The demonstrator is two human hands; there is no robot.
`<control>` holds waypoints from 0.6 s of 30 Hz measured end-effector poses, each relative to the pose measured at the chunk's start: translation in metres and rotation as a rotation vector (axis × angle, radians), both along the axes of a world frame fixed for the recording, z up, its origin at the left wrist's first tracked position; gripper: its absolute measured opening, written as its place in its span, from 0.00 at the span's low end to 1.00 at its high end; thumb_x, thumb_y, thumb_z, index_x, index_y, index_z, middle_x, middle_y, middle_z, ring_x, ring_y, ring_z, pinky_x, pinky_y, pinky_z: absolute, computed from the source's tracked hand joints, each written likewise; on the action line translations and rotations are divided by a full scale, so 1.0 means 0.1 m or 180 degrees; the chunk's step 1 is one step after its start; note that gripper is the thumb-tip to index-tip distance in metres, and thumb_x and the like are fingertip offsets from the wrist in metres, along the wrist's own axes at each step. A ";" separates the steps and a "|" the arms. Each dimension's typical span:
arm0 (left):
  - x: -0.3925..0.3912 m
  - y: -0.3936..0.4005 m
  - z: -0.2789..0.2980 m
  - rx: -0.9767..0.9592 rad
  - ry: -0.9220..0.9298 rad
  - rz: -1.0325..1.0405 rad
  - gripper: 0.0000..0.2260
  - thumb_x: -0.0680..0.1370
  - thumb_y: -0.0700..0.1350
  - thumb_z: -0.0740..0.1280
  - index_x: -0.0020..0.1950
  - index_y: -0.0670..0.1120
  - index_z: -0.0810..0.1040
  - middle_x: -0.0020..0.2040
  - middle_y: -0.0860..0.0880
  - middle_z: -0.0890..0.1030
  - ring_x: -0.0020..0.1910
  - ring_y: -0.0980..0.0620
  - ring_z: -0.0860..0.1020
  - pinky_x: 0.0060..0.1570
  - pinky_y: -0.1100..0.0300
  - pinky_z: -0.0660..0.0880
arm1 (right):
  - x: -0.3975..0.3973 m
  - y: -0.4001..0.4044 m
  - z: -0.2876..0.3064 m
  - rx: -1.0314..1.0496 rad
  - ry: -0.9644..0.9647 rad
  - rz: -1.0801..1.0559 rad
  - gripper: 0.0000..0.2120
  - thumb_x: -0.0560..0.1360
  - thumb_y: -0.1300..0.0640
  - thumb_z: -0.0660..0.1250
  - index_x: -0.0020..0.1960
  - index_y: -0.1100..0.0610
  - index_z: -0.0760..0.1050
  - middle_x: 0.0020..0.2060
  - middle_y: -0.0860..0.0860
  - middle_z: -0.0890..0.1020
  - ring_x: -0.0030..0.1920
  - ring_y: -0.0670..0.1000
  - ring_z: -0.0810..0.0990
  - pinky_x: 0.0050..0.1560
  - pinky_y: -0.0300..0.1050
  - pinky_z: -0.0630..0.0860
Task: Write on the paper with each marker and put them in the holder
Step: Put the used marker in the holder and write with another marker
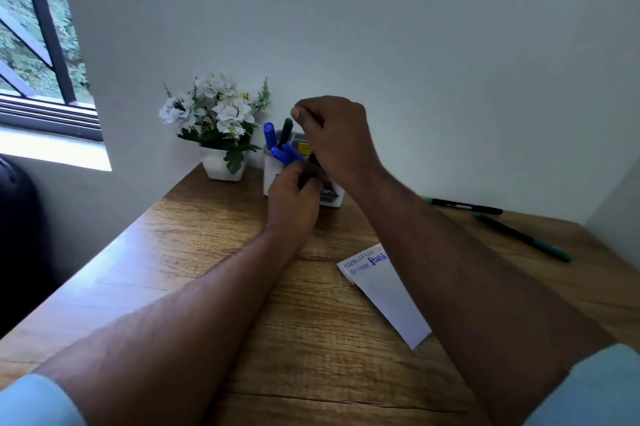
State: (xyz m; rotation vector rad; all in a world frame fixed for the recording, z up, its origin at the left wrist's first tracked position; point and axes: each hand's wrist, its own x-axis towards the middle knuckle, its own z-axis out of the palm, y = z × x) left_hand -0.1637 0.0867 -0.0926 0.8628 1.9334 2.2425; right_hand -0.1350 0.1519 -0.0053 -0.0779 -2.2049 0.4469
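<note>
- Evidently the left hand (294,193) is clamped on a blue marker (289,153) at the holder (273,171).
- Right hand (332,134): loosely curled above; grip unclear.
- Markers are light, stiff, slick (pinch mid-barrel); two green markers (491,217) wait beside the paper (384,290).

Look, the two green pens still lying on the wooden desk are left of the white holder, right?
Not quite. In the head view the two green pens lie on the wooden desk to the right of the white holder, not the left.
</note>
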 end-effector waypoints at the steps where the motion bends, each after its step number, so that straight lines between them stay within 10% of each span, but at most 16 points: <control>1: 0.03 0.01 0.00 -0.0186 0.0138 -0.0274 0.07 0.76 0.36 0.62 0.49 0.42 0.80 0.45 0.43 0.82 0.43 0.46 0.79 0.44 0.50 0.77 | 0.16 0.01 0.00 -0.0008 0.0105 -0.0005 0.13 0.77 0.59 0.65 0.36 0.62 0.79 0.28 0.51 0.79 0.30 0.47 0.75 0.35 0.37 0.67; 10: 0.33 -0.03 0.04 -0.2161 0.2059 -0.1630 0.11 0.79 0.51 0.63 0.60 0.53 0.78 0.53 0.61 0.77 0.48 0.66 0.73 0.45 0.74 0.67 | 1.77 1.01 -0.47 -0.0496 -0.0526 -0.1162 0.05 0.75 0.61 0.70 0.48 0.60 0.84 0.45 0.54 0.86 0.46 0.45 0.82 0.47 0.25 0.68; 18: 0.68 0.11 0.01 -0.2036 0.1597 -0.1174 0.15 0.81 0.43 0.61 0.68 0.46 0.73 0.66 0.51 0.75 0.60 0.60 0.70 0.54 0.69 0.63 | 2.43 1.90 -0.90 -0.0994 -0.1945 -0.2490 0.23 0.79 0.54 0.61 0.73 0.54 0.67 0.70 0.56 0.72 0.69 0.59 0.70 0.68 0.53 0.66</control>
